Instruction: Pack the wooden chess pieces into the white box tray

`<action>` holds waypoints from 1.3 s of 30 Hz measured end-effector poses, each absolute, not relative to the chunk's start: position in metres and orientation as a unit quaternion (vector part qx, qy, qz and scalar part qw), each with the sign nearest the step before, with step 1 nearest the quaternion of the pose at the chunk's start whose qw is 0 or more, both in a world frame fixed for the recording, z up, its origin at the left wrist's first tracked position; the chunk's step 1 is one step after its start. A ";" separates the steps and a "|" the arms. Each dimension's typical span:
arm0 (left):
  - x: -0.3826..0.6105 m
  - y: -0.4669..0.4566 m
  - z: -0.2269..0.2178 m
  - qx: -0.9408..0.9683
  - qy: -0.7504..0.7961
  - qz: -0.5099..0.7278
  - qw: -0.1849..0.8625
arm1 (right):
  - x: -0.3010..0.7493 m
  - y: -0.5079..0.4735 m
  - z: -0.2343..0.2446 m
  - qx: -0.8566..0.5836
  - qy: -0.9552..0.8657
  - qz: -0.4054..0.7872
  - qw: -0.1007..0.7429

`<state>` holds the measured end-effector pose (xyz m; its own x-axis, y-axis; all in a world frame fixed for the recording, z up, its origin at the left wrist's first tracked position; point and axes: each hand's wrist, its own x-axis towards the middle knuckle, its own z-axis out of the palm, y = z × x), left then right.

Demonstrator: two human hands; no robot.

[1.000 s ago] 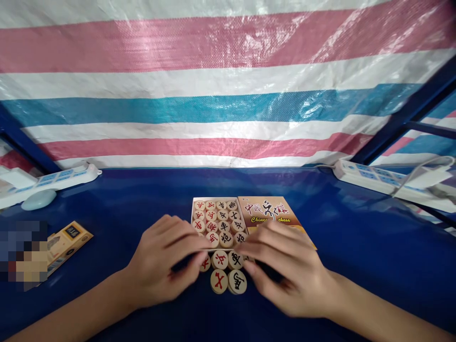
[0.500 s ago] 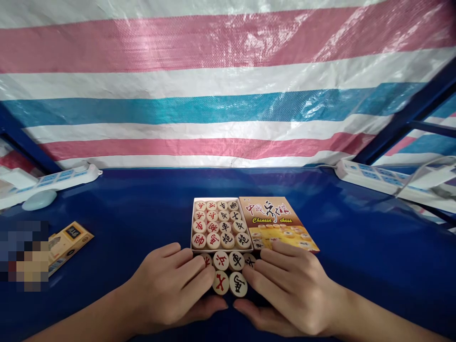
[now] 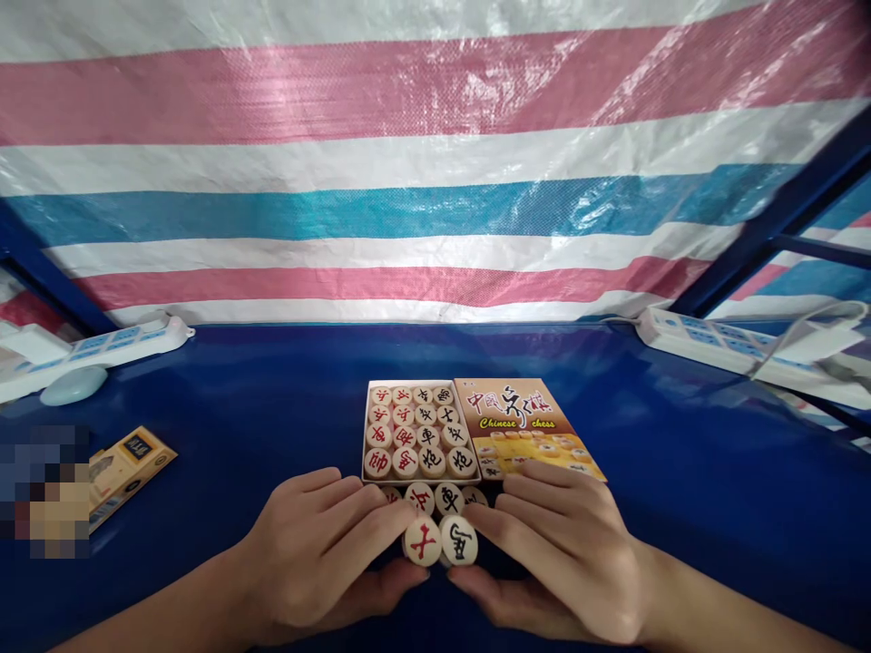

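My left hand [image 3: 327, 549] pinches a round chess piece [image 3: 423, 541] with a red character between thumb and forefinger. Beside it, my right hand [image 3: 568, 549] grips a second chess piece [image 3: 459, 540], marked in black, the same way. Just beyond these two are a red-marked piece [image 3: 420, 498] and a black-marked piece [image 3: 449, 498], with others partly hidden by my fingers. Behind them stands an open white box [image 3: 422, 481] holding rows of red and black pieces. Its printed Chinese chess lid [image 3: 527, 404] lies against the right side, its near edge partly covered by my right fingers.
To the left on the blue table [image 3: 259, 408] lies a small tan carton [image 3: 136, 462], next to a pixelated patch. A pale blue mouse-like object [image 3: 73, 385] rests by a power strip [image 3: 129, 340]. Another power strip [image 3: 721, 340] with a cable is at the back right.
My thumbs have come up against the two nearest chess pieces. Both pieces look larger and slightly turned, and the black-marked one has shifted a little to the right.
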<state>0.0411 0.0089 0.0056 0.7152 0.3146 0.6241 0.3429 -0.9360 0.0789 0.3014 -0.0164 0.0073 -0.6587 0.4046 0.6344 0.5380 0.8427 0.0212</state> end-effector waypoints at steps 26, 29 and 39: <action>0.046 0.022 0.004 -0.872 -0.297 -0.385 -0.052 | 0.304 -0.004 0.004 -0.321 -0.870 -0.047 0.373; 0.046 0.023 0.005 -0.874 -0.296 -0.382 -0.055 | 0.304 -0.004 0.005 -0.322 -0.872 -0.045 0.367; 0.046 0.023 0.005 -0.874 -0.293 -0.385 -0.056 | 0.304 -0.003 0.005 -0.320 -0.873 -0.051 0.364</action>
